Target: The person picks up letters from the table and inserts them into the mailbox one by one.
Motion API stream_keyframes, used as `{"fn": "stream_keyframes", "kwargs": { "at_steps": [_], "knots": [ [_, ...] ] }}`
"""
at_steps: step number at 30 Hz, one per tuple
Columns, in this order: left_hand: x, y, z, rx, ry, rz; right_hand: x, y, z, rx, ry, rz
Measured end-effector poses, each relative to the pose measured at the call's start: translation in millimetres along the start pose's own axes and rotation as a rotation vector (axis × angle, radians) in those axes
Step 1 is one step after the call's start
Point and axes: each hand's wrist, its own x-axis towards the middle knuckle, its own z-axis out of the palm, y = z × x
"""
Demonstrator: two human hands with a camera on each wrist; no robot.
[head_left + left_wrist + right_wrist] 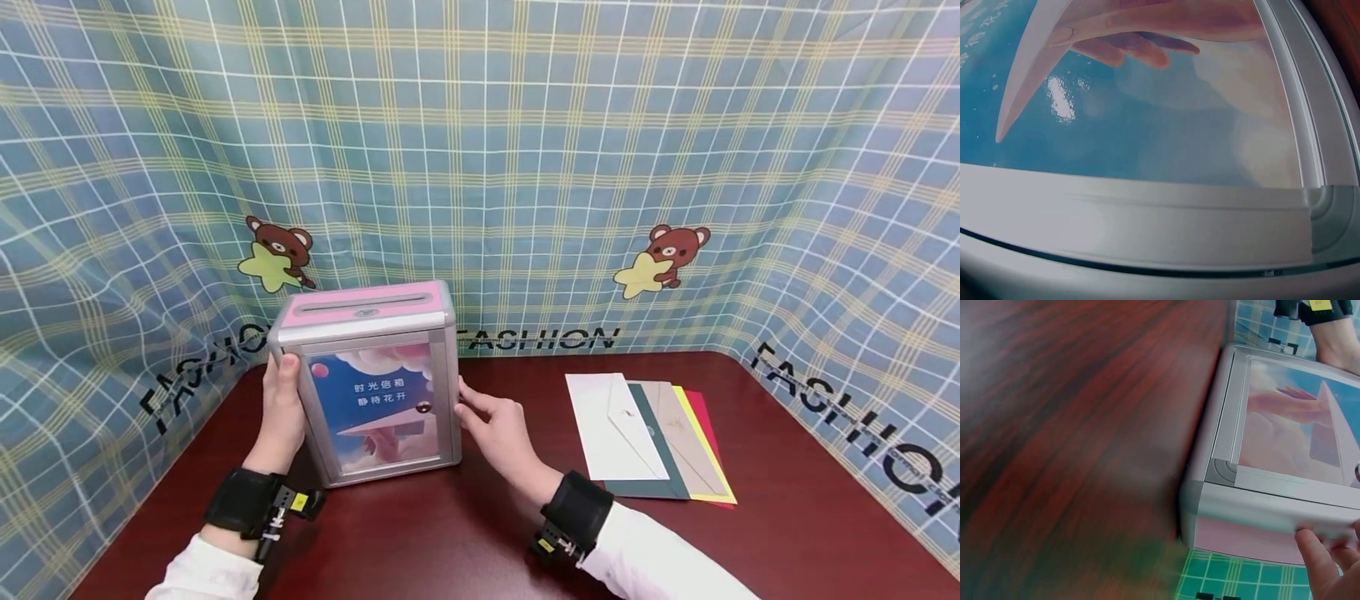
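Head view: I see the box [366, 383] upright on the table [420, 542], at roughly 11 o'clock from the wearer.
Left hand [282, 414]: grips the box at its 9 o'clock side, thumb [288, 364] over the front edge; its other fingers are mostly hidden from me, and the left wrist view gives me only the box.
Right hand [498, 432]: holds the 3 o'clock side with thumb and fingers; the right wrist view shows me fingertips [1307, 540] against it.
Progress: I judge the handling of the box as partway; it is right way up and held from both sides, but not yet let go. I cannot tell whether its base bears fully on the table.
Front [375, 433]: faces about 6 o'clock, turned a little toward 5, its lettering [379, 392] upright.
Slot [363, 304]: on top, running from 9 toward 3, with no paper showing in it.
Long axis: I can't settle it; my high angle shortens the height, leaving it close to the width.
Envelopes [611, 429]: fanned near 1 o'clock from the wearer, apart from the right hand, white uppermost, long sides running about 11 to 5; none is in hand.
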Motion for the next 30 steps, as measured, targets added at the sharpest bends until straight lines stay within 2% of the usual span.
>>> {"fn": "stream_keyframes", "kwargs": {
  "at_steps": [6,10,16,22,30],
  "knots": [
    [-0.9,-2.6,18.4,-0.023,-0.015,-0.012,-7.4,0,-17,-0.141,0.066,-0.038],
    [-3.7,-3.6,29.5,-0.019,-0.04,-0.015,-13.6,1,-28,-0.198,0.093,-0.02],
    [-6.3,-2.5,43.4,-0.002,-0.068,-0.021,-19.4,2,-41,-0.173,0.105,-0.007],
    [-5.9,-5.6,58.9,-0.028,-0.103,-0.016,-24.4,7,-54,-0.137,0.118,-0.019],
    [-5.2,-6.7,82.9,-0.043,-0.113,0.004,-27.2,10,-76,-0.201,0.133,-0.06]
  ]
}}
